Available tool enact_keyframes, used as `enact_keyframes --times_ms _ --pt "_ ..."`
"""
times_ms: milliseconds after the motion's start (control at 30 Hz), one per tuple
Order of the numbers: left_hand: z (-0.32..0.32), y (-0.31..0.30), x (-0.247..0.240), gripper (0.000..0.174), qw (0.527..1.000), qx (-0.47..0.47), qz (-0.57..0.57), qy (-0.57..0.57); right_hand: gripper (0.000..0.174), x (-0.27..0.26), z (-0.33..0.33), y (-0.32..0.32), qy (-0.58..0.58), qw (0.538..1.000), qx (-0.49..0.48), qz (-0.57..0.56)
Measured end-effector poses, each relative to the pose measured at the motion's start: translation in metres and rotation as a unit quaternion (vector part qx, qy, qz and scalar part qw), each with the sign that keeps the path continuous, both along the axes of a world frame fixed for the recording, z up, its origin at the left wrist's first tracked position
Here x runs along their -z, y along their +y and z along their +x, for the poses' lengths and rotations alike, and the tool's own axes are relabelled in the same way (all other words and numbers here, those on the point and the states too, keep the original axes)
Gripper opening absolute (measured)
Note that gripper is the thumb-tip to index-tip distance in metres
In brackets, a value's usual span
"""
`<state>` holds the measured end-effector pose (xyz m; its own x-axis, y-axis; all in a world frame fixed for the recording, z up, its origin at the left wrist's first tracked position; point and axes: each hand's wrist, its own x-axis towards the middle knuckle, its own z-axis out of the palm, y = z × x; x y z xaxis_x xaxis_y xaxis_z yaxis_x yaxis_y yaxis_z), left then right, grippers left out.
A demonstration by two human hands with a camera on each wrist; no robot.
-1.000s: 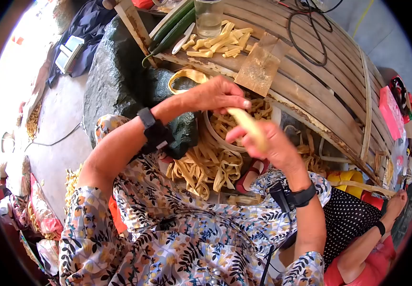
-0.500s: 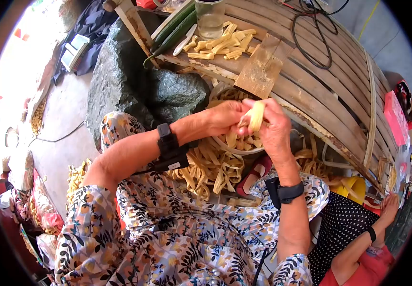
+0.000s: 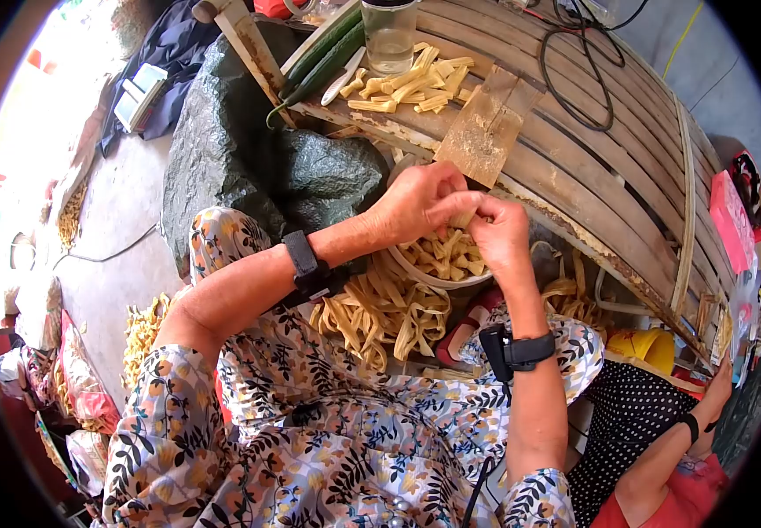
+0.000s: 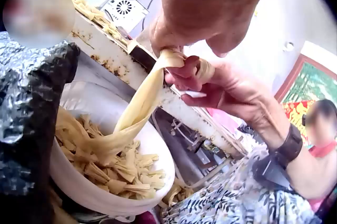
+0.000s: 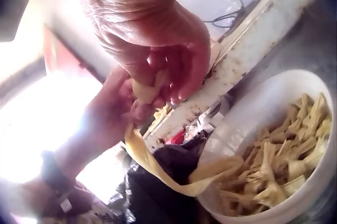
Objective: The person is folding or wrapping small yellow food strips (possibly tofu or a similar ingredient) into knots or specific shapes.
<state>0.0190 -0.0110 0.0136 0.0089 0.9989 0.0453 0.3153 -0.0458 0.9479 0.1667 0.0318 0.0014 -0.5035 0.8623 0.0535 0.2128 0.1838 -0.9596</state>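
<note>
Above a white bucket [image 4: 110, 203] of knotted yellow pieces [image 5: 268, 166], both hands meet and pinch one long pale yellow strip [image 4: 138, 100]. My left hand [image 3: 416, 207] grips it with thumb and fingers from the left. My right hand [image 3: 502, 236] comes from the right, its fingers curled round a turn of the strip, seen in the left wrist view. From the hands the strip hangs down into the bucket. The fingertips partly cover the strip in the head view.
A slatted bench [image 3: 592, 176] holds yellow pieces [image 3: 416, 81], a wooden board [image 3: 486, 128], a cup [image 3: 389, 40], cucumbers [image 3: 323, 57] and a cable. Left of the bucket is a dark plastic-covered heap [image 3: 213, 145]; loose strips [image 3: 389, 317] lie below. Another person [image 3: 662, 458] sits at the right.
The hands, moving apart and together earlier, now meet at the fingertips. The yellow loop round the right fingers is less visible in the head view, and the right hand has turned.
</note>
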Motion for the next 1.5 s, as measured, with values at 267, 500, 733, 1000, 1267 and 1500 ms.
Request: enact_keyframes --times_ms 267,500,733,1000,1267,1500 --pt "-0.003 0.008 0.02 0.033 0.966 -0.02 -0.131 -0.221 0.012 -0.016 0.003 0.002 0.137 0.985 0.092 0.059" --pt "0.0 0.003 -0.001 0.026 0.932 0.036 -0.162 -0.321 0.021 -0.02 0.028 0.026 0.227 0.942 0.159 -0.19" --pt "-0.014 0.002 0.006 0.017 0.953 0.08 -0.132 -0.26 0.031 -0.022 0.013 0.01 0.092 0.966 0.013 -0.24" --pt "-0.025 0.003 -0.008 0.017 0.968 0.112 -0.139 -0.176 0.022 -0.016 0.016 0.015 0.168 0.954 0.066 -0.24" --pt "-0.024 0.002 -0.002 0.017 0.961 0.083 -0.146 -0.219 0.023 -0.015 0.017 0.013 0.14 0.964 0.044 -0.222" --pt "-0.02 0.002 -0.001 0.014 0.967 0.1 -0.115 -0.202 0.025 -0.018 0.002 0.004 0.123 0.972 0.008 -0.2"
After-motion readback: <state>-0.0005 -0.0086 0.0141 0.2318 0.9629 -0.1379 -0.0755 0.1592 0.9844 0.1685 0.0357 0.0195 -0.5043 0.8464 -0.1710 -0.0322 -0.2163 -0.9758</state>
